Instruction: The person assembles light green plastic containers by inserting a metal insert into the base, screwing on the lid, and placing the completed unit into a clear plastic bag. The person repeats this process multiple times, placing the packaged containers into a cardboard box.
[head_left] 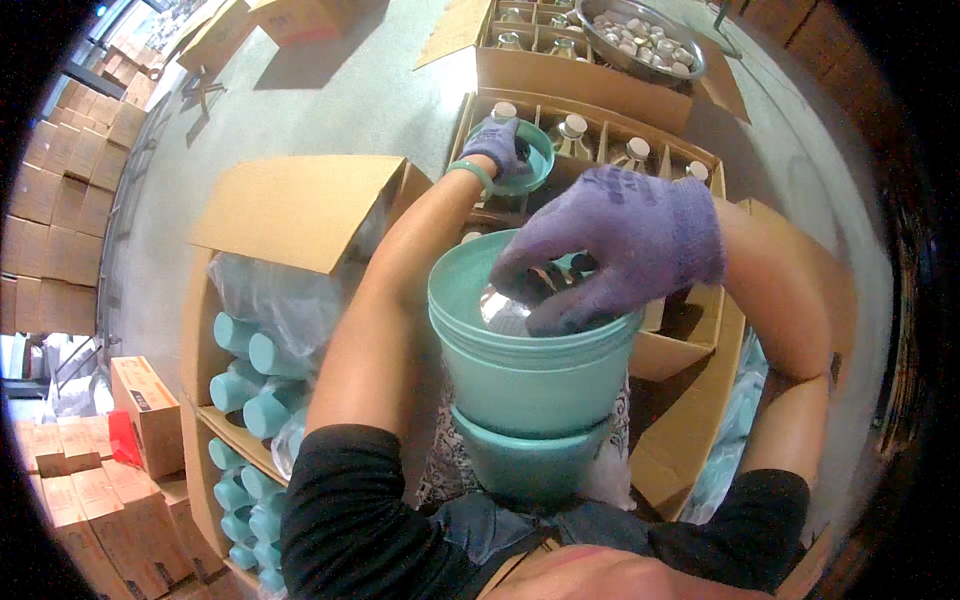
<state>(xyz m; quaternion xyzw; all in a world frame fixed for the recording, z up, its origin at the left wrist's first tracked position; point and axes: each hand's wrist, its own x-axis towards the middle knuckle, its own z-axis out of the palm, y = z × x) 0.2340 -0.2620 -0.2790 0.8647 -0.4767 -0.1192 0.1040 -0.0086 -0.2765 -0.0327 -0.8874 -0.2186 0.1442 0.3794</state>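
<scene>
My left hand (492, 145), in a purple glove, is closed on the rim of a round teal cup (538, 165) above the divided box of bottles. A white-capped bottle (503, 112) stands just beyond those fingers. Nearer to me, my right hand (625, 245), gloved alike, reaches into the mouth of a teal tub (530, 385). Its thumb and fingers curl around a shiny, silvery clear piece (505, 312), whose kind I cannot make out. A second teal tub (535, 465) sits beneath the first, in front of my body.
White-capped bottles (632, 155) fill compartments of a cardboard box (690, 345). Beyond it, a metal bowl (640, 45) holds many white caps beside another bottle box. At left, an open carton (300, 210) holds teal cups (268, 412) and plastic wrap. Stacked cartons (105, 520) stand at lower left.
</scene>
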